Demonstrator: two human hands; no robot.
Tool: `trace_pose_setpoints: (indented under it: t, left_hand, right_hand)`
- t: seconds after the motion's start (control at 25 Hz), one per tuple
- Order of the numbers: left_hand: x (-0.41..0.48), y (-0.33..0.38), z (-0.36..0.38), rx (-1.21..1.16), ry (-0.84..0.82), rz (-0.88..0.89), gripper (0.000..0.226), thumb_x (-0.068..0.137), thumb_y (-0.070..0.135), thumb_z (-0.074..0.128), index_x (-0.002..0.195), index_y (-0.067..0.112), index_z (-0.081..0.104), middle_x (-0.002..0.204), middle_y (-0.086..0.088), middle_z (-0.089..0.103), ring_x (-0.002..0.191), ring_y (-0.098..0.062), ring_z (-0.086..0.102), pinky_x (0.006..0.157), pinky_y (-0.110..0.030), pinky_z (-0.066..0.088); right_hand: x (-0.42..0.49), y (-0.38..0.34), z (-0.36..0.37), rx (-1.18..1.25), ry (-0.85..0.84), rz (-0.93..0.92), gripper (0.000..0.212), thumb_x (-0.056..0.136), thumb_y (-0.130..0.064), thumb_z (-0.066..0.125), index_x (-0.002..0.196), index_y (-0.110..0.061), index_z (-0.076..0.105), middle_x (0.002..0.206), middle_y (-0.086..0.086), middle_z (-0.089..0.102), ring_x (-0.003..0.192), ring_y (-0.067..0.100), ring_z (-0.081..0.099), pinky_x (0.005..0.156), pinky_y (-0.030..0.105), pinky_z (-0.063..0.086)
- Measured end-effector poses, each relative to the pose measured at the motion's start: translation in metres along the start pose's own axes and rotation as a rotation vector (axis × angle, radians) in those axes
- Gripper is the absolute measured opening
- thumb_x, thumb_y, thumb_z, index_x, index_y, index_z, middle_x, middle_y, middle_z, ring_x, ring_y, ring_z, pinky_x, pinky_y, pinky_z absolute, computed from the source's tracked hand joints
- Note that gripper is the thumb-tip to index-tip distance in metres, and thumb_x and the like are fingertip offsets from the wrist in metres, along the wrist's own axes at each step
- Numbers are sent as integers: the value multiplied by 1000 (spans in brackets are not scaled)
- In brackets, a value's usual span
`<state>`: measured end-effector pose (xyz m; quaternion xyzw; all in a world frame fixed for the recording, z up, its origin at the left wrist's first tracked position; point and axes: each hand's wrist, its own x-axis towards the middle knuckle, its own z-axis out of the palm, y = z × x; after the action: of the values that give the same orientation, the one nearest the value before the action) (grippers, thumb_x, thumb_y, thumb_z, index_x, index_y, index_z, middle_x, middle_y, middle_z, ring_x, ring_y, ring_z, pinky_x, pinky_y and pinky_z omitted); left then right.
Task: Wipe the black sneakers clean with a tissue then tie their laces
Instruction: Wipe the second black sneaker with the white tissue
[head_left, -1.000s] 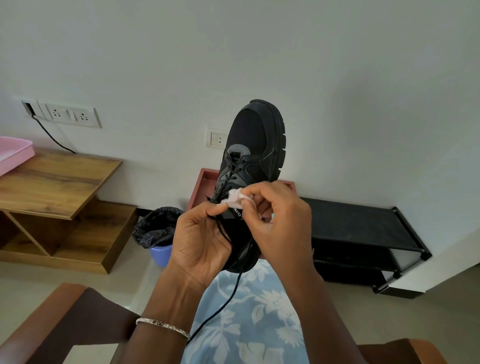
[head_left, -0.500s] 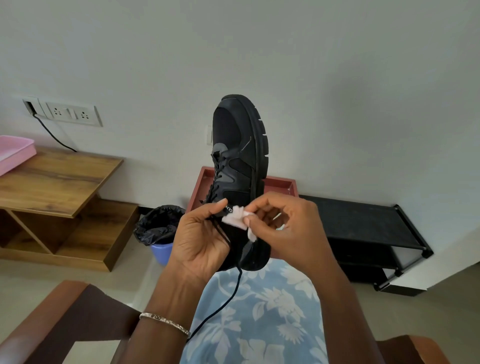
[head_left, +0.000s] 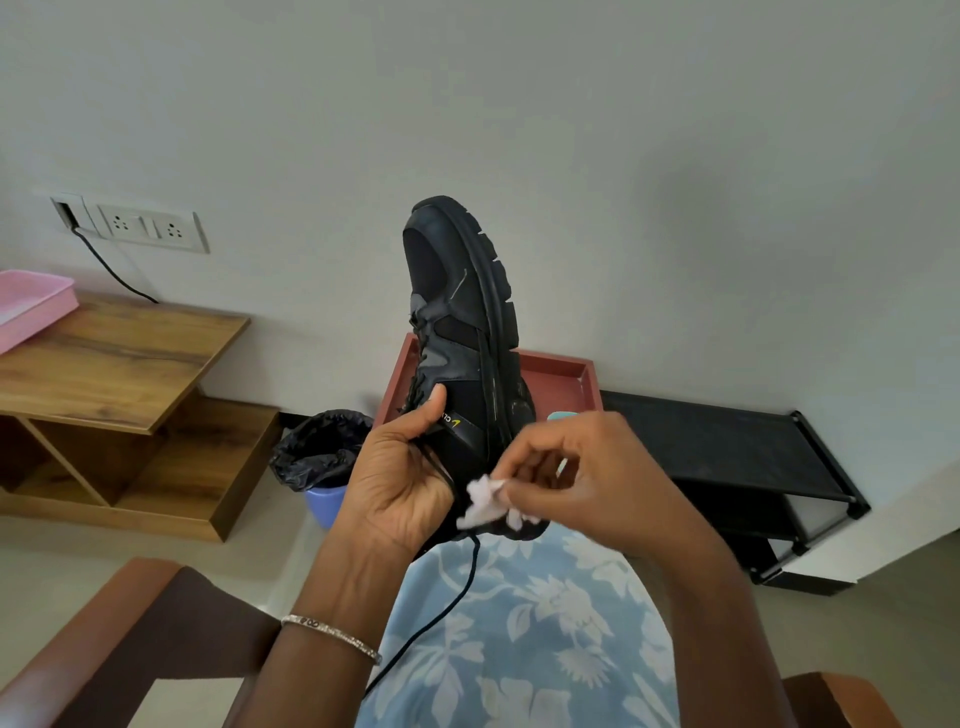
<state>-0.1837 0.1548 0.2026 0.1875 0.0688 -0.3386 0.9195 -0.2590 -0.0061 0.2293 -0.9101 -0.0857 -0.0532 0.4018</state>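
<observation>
A black sneaker (head_left: 462, 322) is held upright in front of me, toe up, its ridged sole turned to the right. My left hand (head_left: 400, 478) grips its heel end, thumb pressed on the side by the small yellow logo. My right hand (head_left: 576, 478) pinches a crumpled white tissue (head_left: 483, 501) against the heel area near the sole. A loose black lace (head_left: 447, 608) hangs from the shoe down across my lap. Only one sneaker is in view.
A red tray (head_left: 561, 382) and a low black shoe rack (head_left: 727, 452) stand behind the shoe. A blue bin with a black liner (head_left: 324, 452) sits left of it, beside a wooden table (head_left: 114, 358) bearing a pink tray (head_left: 31, 306). Brown chair arms (head_left: 130, 634) flank my lap.
The sneaker has turned so its side and sole face more to the right. My right hand has slid the tissue down from the tongue area to the heel.
</observation>
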Motion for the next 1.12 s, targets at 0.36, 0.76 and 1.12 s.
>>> trace_pose_setpoints:
  t: [0.36, 0.76, 1.12]
  left_hand:
    - [-2, 7, -1, -7, 34, 55, 28, 87, 6, 58, 110, -5, 70, 120, -29, 68, 108, -43, 68, 83, -68, 49]
    - [-7, 5, 7, 42, 4, 70, 24, 89, 5, 56, 97, -4, 77, 119, -27, 68, 113, -42, 66, 98, -59, 48]
    - [-6, 5, 9, -21, 35, 65, 25, 94, 6, 56, 109, -7, 72, 121, -28, 67, 115, -42, 65, 105, -56, 46]
  right_hand:
    - [-4, 15, 19, -168, 212, -74, 7, 84, -23, 77, 88, -29, 76, 80, -18, 69, 81, 9, 61, 68, 31, 53]
    - [21, 18, 14, -305, 498, -214, 8, 88, -29, 70, 94, -28, 75, 88, -18, 70, 88, 12, 56, 75, 39, 49]
    - [18, 20, 25, -238, 556, -199, 7, 89, -26, 68, 92, -21, 72, 87, -12, 68, 86, 13, 57, 74, 39, 49]
